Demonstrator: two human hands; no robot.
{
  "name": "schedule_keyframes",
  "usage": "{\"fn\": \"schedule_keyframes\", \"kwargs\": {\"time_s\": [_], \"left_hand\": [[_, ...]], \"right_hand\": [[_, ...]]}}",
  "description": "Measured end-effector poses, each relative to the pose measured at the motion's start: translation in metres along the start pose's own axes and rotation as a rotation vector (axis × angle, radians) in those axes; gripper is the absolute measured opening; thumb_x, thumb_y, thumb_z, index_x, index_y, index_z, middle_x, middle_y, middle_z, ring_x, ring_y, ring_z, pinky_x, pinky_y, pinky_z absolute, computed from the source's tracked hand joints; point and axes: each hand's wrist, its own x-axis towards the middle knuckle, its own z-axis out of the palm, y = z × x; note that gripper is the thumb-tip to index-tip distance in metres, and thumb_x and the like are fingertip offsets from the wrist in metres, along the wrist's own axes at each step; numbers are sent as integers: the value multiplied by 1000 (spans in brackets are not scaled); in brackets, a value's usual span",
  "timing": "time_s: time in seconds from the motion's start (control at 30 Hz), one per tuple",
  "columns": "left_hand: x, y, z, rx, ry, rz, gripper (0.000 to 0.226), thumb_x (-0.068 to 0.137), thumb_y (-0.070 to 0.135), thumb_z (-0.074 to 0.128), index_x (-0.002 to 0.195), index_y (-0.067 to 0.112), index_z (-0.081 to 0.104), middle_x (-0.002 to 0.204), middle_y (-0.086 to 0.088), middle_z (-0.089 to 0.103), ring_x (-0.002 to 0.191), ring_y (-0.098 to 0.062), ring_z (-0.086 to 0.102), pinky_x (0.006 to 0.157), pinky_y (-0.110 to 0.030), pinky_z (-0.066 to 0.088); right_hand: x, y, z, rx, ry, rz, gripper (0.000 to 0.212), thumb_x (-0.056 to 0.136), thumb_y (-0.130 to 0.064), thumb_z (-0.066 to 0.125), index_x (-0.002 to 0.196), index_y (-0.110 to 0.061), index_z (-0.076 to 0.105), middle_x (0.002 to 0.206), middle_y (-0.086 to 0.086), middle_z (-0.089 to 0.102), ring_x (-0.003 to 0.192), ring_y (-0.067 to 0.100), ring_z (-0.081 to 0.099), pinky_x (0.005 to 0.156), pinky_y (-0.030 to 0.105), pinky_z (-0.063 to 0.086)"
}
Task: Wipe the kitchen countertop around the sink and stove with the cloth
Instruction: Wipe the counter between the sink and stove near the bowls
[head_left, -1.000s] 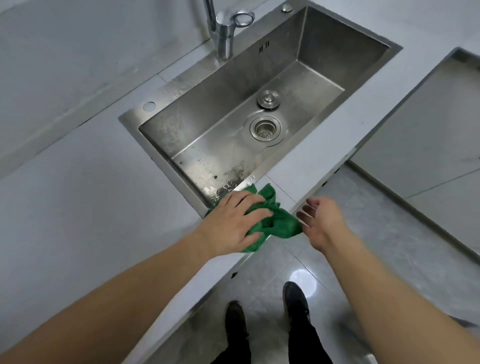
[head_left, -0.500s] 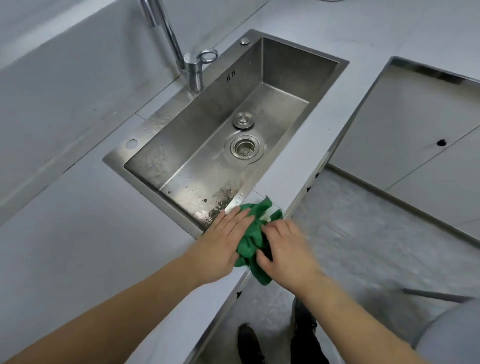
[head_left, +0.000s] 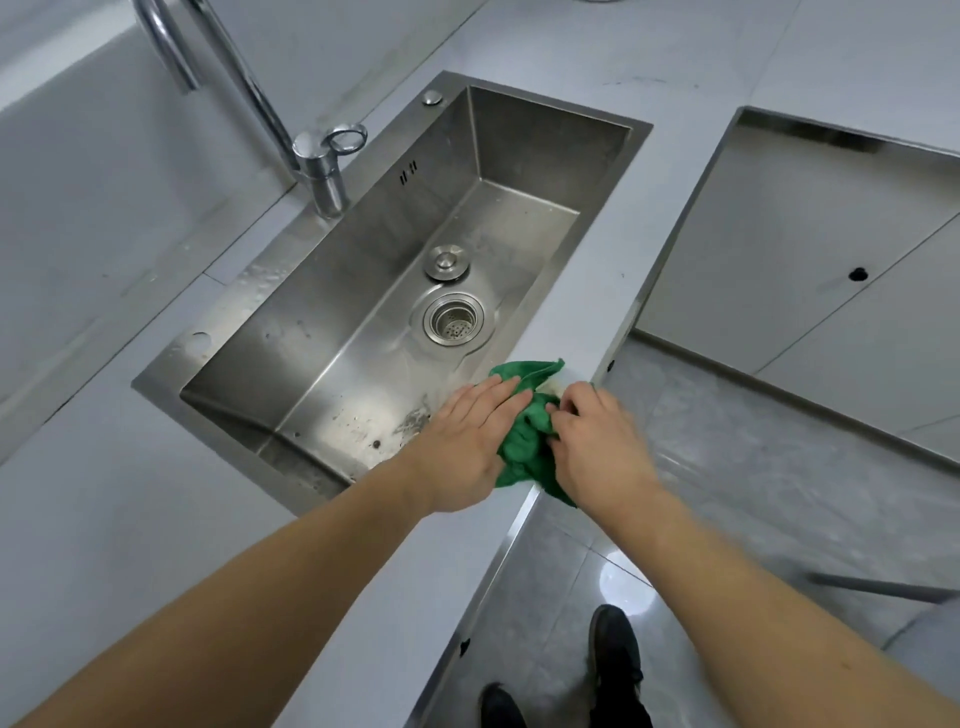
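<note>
green cloth (head_left: 524, 441) held on the countertop (head_left: 156, 519) strip between sink (head_left: 363, 291) and front edge.
it is pressed flat under the left hand (head_left: 462, 441), fingers straight; its bunched right side is gripped by the curled right hand (head_left: 597, 441).

There is a single view, from a wide-angle camera worn on the person's head, looking forward and steeply down over the front edge of the grey countertop (head_left: 130, 519). It sits close above the work: both forearms enter from the bottom edge and reach up to mid-frame, where the left hand (head_left: 462, 441) and right hand (head_left: 597, 447) meet on a green cloth (head_left: 524, 447). The steel sink (head_left: 363, 291) runs diagonally across the centre, its faucet (head_left: 322, 171) toward the upper left. At the bottom right the lens looks straight down past the counter edge to the tiled floor (head_left: 727, 493) and black shoes (head_left: 615, 649). Straight lines bow near the borders.
</note>
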Motion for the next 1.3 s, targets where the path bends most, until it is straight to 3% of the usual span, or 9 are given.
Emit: {"fn": "schedule_keyframes", "kwargs": {"time_s": [0.2, 0.3, 0.43, 0.6, 0.77, 0.9, 1.0, 1.13, 1.3], "left_hand": [[-12, -10, 2, 69, -92, 108, 76, 84, 35, 35, 154, 14, 14, 161, -13, 18, 148, -30, 12, 119, -46, 6], [27, -11, -6, 58, -103, 78, 78, 84, 42, 36, 154, 15, 17, 161, -13, 17, 149, -31, 12, 120, -45, 7], [121, -8, -22, 25, -122, -33, 76, 94, 36, 48, 156, 21, 6, 164, -3, 1, 150, -22, -4, 119, -37, -9], [189, -8, -33, 44, -84, -65, 76, 95, 33, 51, 156, 21, 7, 164, -4, 4, 150, -22, -1, 120, -36, -5], [150, -10, -22, 73, -14, 105, 75, 85, 40, 41, 151, 7, 30, 156, -20, 29, 144, -39, 26, 118, -53, 18], [157, -20, -23, 46, -69, 98, 78, 84, 48, 35, 155, 18, 16, 162, -7, 14, 150, -26, 8, 120, -37, -4], [204, -17, -34, 25, -78, 63, 82, 82, 52, 31, 155, 18, 16, 162, -7, 12, 150, -26, 6, 121, -40, 0], [272, -13, -43, 20, -31, -24, 76, 95, 37, 50, 156, 19, 8, 163, -4, 4, 150, -22, -1, 117, -32, -9], [339, -15, -51, 10, 1, -95, 75, 97, 34, 52, 156, 20, 8, 163, -4, 6, 149, -22, 1, 119, -32, -6]], "right_hand": [[-12, 8, 0, 60, -53, -112, 18, 66, -17, 81, 82, -12, 72, 77, 0, 52, 67, 22, 54, 58, 29, 48], [19, 31, -7, 19, -64, -105, 17, 80, -21, 70, 95, -12, 72, 86, 3, 54, 77, 26, 55, 69, 35, 48], [78, 80, -15, 28, -26, 3, 29, 95, -26, 50, 113, -9, 66, 104, 6, 52, 95, 31, 49, 84, 41, 45], [131, 122, -27, 50, -64, 60, 26, 92, -25, 53, 106, -8, 67, 103, 8, 49, 99, 31, 47, 89, 43, 43], [100, 110, -26, 46, -6, -53, 18, 84, -19, 65, 93, -5, 70, 90, 10, 54, 83, 34, 53, 68, 39, 49], [105, 124, -24, 52, 1, -160, 16, 76, -25, 75, 83, -12, 71, 81, 3, 55, 72, 27, 56, 62, 33, 46], [141, 154, -29, 12, 11, -146, 19, 83, -27, 67, 92, -11, 71, 88, 3, 55, 82, 28, 55, 71, 38, 46], [192, 192, -40, 12, 38, -95, 23, 91, -27, 55, 100, -10, 68, 98, 6, 52, 94, 30, 50, 84, 41, 42], [246, 230, -44, -61, 46, -36, 25, 93, -26, 50, 99, -8, 66, 102, 8, 50, 96, 32, 49, 83, 41, 39]]}}
